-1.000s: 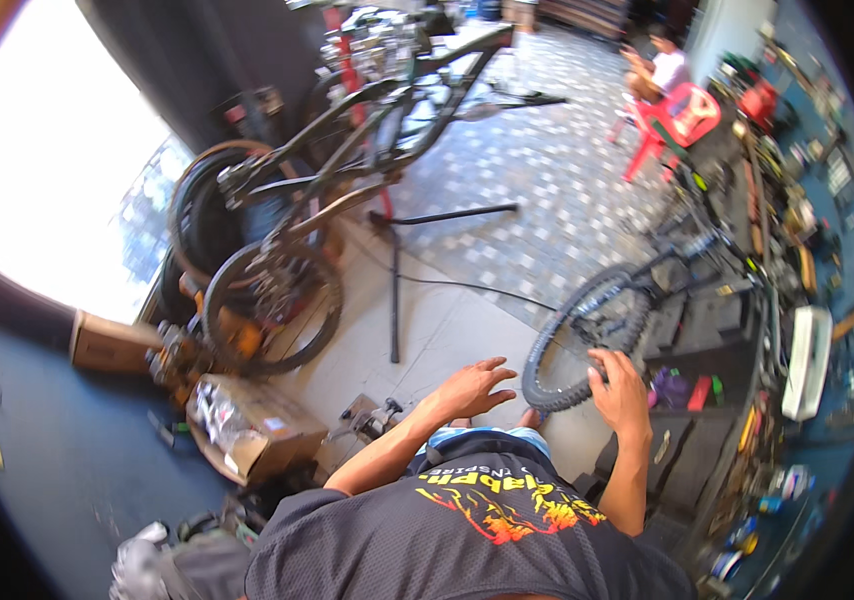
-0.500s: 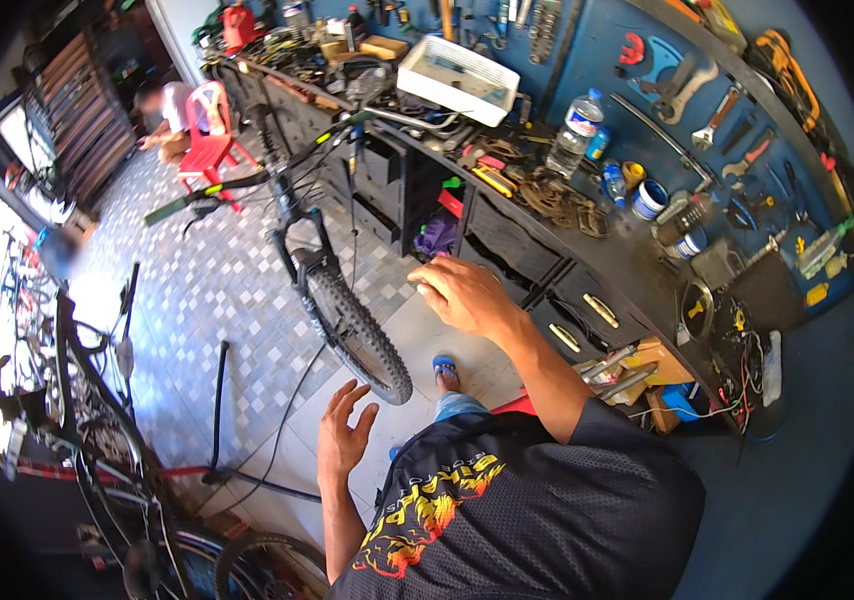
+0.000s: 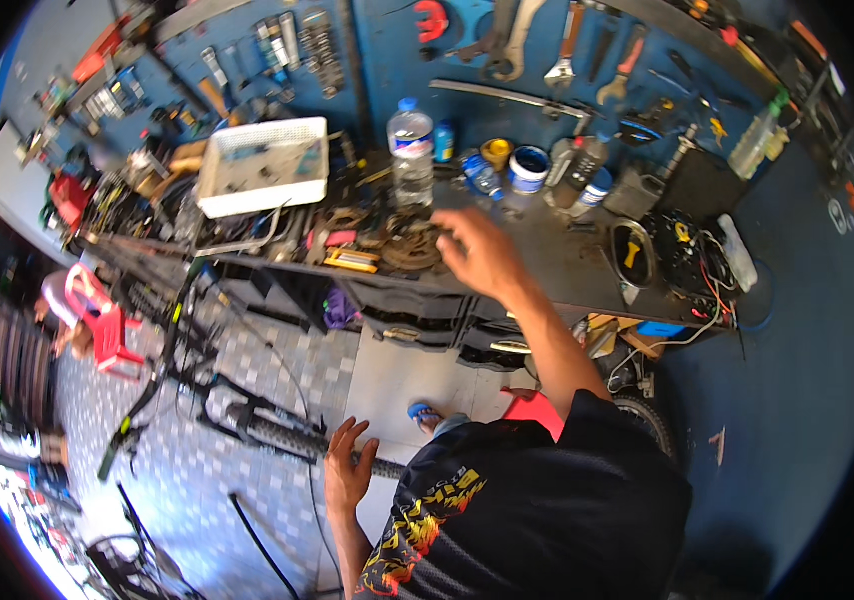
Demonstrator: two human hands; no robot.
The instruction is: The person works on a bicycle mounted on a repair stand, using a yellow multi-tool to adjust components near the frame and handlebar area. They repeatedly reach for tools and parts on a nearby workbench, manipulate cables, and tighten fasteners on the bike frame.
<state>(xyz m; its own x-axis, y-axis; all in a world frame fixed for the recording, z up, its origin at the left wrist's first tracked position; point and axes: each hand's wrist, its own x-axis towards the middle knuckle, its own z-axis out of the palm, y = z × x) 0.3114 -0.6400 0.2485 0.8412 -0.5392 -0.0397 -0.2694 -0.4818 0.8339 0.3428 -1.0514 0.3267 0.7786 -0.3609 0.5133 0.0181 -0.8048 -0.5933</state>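
My right hand [image 3: 482,252] is stretched over the front edge of the workbench [image 3: 557,262], its fingers apart and nothing visible in them. Closest to its fingertips is a pile of dark, rusty metal parts [image 3: 409,240]. Behind that pile stands a large clear water bottle [image 3: 411,160] with a blue cap. Lower down, my left hand [image 3: 347,472] hangs empty with loosely bent, spread fingers. It appears just above the knobby front tyre [image 3: 282,436] of a black mountain bike [image 3: 187,375]; whether it touches the tyre I cannot tell.
A white plastic basket [image 3: 265,190] and yellow-cased items [image 3: 352,260] lie on the bench. Wrenches [image 3: 514,45] hang on the blue wall. Tubs [image 3: 528,170] stand farther right. A red stool [image 3: 532,412] is beside me. Another person [image 3: 65,312] sits by a red chair [image 3: 112,335].
My view has swung to the right toward the bench. My right hand has gone from above the floor to over the bench parts. My left hand stays low near the front wheel.
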